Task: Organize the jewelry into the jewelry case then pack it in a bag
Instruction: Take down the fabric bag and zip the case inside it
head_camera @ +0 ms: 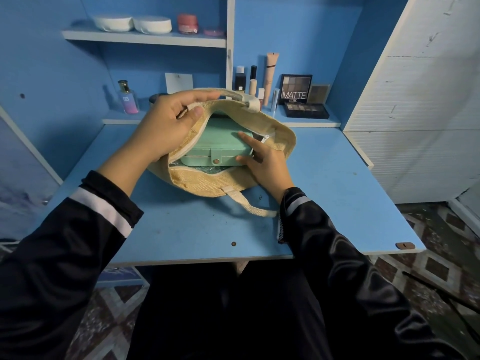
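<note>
A tan woven bag (207, 181) lies on the blue desk (181, 229) with its mouth held wide. Inside the opening sits the mint-green jewelry case (218, 145), closed, its snap tab facing me. My left hand (166, 126) grips the bag's upper edge and cream strap, lifting it. My right hand (262, 162) holds the case's right front corner, one finger flat on the lid and the thumb against the front side. The far part of the case is hidden under the bag's raised edge.
At the back of the desk stand a perfume bottle (127, 98), several makeup tubes (271, 76) and eyeshadow palettes (296, 90). The upper shelf (145, 37) holds white round pads and a pink jar. One bag handle (249, 203) trails toward me.
</note>
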`<act>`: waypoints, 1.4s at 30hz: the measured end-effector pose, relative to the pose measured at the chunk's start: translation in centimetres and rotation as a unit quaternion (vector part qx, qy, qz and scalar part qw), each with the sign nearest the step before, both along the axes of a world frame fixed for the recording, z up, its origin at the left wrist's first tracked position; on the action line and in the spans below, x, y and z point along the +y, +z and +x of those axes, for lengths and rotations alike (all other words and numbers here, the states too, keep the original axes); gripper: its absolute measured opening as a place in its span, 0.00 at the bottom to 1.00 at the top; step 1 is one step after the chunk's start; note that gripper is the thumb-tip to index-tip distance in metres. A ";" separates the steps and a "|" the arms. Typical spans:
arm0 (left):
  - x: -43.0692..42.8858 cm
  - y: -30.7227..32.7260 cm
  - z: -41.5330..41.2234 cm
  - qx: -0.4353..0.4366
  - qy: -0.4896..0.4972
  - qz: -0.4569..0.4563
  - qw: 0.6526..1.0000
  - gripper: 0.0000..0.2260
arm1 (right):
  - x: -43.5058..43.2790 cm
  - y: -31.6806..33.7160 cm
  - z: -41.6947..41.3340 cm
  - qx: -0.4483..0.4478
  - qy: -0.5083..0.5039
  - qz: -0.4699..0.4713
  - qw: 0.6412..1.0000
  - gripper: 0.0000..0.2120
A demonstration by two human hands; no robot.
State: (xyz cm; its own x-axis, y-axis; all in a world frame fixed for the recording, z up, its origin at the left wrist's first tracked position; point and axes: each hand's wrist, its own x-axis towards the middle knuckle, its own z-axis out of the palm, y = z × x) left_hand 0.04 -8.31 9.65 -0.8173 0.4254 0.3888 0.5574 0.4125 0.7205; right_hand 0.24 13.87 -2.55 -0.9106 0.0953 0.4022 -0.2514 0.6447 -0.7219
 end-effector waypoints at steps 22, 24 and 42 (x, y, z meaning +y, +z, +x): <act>-0.1 -0.4 -0.7 0.000 -0.017 0.009 1.000 0.19 | 0.0 0.3 -1.6 0.012 -0.077 0.014 0.997 0.19; 0.0 -0.5 -0.7 -0.004 -0.015 0.008 1.000 0.19 | 0.1 0.3 -1.8 0.017 -0.088 -0.009 0.996 0.16; 0.3 -0.5 0.1 -0.003 -0.022 0.019 1.000 0.16 | 0.5 0.6 -0.2 0.017 -0.095 -0.122 0.988 0.17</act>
State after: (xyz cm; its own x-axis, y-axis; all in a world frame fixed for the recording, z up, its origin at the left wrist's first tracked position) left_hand 0.17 -8.05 9.12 -0.8002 0.4456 0.4015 0.5706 0.3593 0.7385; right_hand 0.03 14.35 -1.95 -0.8535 0.3609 0.3758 -0.1695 0.4898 -0.8552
